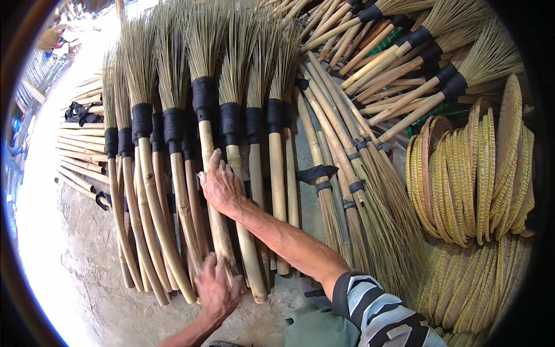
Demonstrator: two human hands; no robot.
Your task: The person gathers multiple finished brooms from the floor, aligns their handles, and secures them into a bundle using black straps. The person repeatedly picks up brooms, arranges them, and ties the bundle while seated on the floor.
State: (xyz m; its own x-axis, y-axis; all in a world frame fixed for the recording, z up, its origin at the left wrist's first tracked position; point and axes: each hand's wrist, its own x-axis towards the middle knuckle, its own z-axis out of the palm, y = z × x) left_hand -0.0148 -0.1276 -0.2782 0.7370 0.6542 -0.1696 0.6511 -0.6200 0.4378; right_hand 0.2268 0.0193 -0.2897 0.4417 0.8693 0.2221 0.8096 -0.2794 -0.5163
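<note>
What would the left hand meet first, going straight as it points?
The left hand would probably meet the broom handle beneath the right hand, though depth is unclear; they may be touching.

a broom row (205, 130) lies left of stacked trays (454, 179).

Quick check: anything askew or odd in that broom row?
Slightly: the broom under the right hand sits further up the picture than its neighbours, its black binding out of line with theirs.
</note>
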